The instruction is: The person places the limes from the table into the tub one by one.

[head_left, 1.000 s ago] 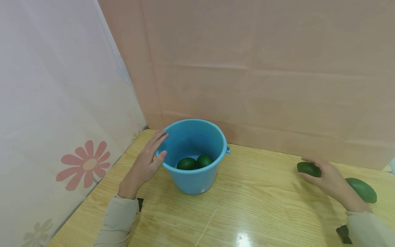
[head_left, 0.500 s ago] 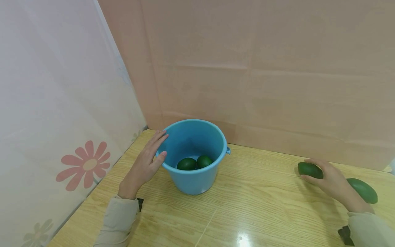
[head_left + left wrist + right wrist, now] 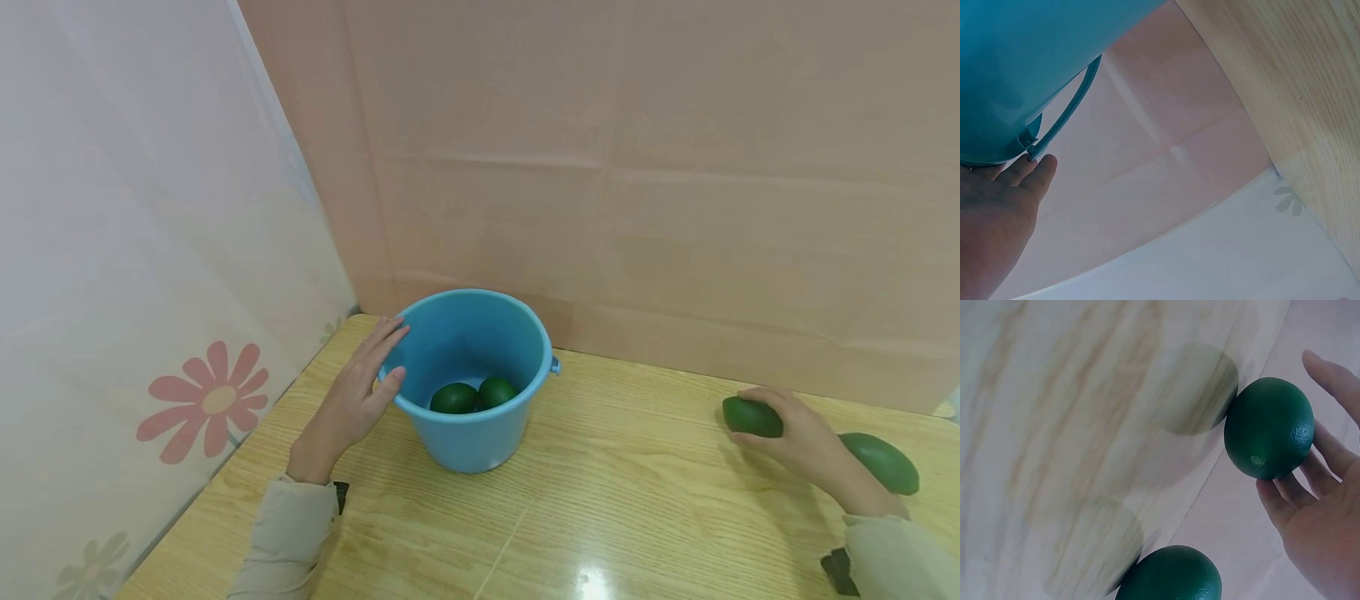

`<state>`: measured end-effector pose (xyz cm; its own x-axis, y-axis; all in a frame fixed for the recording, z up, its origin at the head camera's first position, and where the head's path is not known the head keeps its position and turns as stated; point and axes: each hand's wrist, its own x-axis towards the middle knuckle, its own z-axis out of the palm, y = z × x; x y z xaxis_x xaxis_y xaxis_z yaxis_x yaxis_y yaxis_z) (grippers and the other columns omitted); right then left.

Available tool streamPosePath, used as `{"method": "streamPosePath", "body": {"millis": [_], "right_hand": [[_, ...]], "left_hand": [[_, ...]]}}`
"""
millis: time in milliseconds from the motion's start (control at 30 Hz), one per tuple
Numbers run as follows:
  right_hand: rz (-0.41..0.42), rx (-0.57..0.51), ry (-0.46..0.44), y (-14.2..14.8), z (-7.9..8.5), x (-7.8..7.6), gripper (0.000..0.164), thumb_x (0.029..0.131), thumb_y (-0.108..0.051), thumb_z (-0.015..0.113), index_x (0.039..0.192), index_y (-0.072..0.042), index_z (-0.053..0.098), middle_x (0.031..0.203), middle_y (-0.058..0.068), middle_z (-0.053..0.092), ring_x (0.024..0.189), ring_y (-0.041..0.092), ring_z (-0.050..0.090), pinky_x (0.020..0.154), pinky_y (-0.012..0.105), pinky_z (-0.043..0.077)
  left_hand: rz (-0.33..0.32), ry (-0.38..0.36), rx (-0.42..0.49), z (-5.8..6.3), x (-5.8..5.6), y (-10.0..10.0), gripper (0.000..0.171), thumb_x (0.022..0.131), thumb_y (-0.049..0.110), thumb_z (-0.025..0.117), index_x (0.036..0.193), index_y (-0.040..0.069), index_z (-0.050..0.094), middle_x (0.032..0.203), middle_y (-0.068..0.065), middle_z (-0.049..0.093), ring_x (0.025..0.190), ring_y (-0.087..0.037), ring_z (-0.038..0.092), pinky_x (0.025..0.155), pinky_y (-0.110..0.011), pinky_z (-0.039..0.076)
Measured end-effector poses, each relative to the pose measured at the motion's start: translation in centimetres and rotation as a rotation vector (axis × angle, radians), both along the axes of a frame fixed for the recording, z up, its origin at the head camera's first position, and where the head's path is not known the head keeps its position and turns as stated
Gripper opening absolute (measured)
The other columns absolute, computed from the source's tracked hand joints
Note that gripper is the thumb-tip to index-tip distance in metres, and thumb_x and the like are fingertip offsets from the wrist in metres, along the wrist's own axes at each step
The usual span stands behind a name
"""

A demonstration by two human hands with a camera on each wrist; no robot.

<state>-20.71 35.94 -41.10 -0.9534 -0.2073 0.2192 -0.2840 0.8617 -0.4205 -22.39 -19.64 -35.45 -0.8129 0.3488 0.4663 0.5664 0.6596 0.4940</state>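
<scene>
A light blue plastic bucket [image 3: 472, 442] stands upright on the table with two green avocados [image 3: 453, 398] at its bottom. My left hand [image 3: 348, 404] rests against the bucket's left rim with straight fingers. In the left wrist view those fingertips lie under the bucket's handle [image 3: 1072, 106]. At the right, my right hand [image 3: 798, 437] is around a green avocado [image 3: 752, 417] that sits on the tabletop. From the right wrist, several fingers touch the avocado's far side, while the thumb [image 3: 1329, 378] stands apart from it.
Another green avocado [image 3: 879, 463] lies on the table by my right wrist. The wooden table [image 3: 600, 492] meets a beige cloth backdrop [image 3: 637, 167] behind. A white flowered cloth [image 3: 150, 250] hangs along the left edge.
My right hand and the avocado in its fingers have come down slightly, and the avocado now sits on the table. The left hand and the bucket stay put.
</scene>
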Motion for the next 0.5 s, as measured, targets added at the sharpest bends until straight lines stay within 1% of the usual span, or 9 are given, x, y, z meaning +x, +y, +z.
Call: {"method": "streamPosePath", "body": {"millis": [233,400,500], "right_hand": [[0.006,0.016,-0.032,-0.10,0.23,0.12,0.064,0.073,-0.029,0.075,0.122,0.003,0.049,0.122,0.027,0.045,0.103,0.050,0.044,0.072,0.061,0.040],[0.004,0.038,-0.081,-0.12,0.24,0.30,0.067,0.073,-0.031,0.075,0.123,0.004,0.048,0.124,0.032,0.043,0.102,0.051,0.046,0.072,0.061,0.042],[0.014,0.047,-0.137,-0.11,0.06,0.41,0.070,0.074,-0.031,0.074,0.126,0.006,0.044,0.124,0.036,0.043,0.099,0.052,0.049,0.070,0.058,0.046]], "left_hand": [[0.001,-0.005,0.002,0.10,0.09,0.08,0.051,0.096,0.028,0.043,0.144,0.018,0.030,0.152,0.000,0.023,0.143,-0.028,0.012,0.106,-0.060,0.025],[0.002,-0.006,0.003,0.10,0.13,0.08,0.051,0.096,0.028,0.043,0.144,0.019,0.030,0.152,0.001,0.022,0.143,-0.024,0.011,0.107,-0.059,0.023],[0.000,-0.005,0.001,0.05,0.05,0.04,0.051,0.096,0.027,0.043,0.144,0.019,0.029,0.152,0.001,0.022,0.144,-0.022,0.009,0.107,-0.059,0.023]]}}
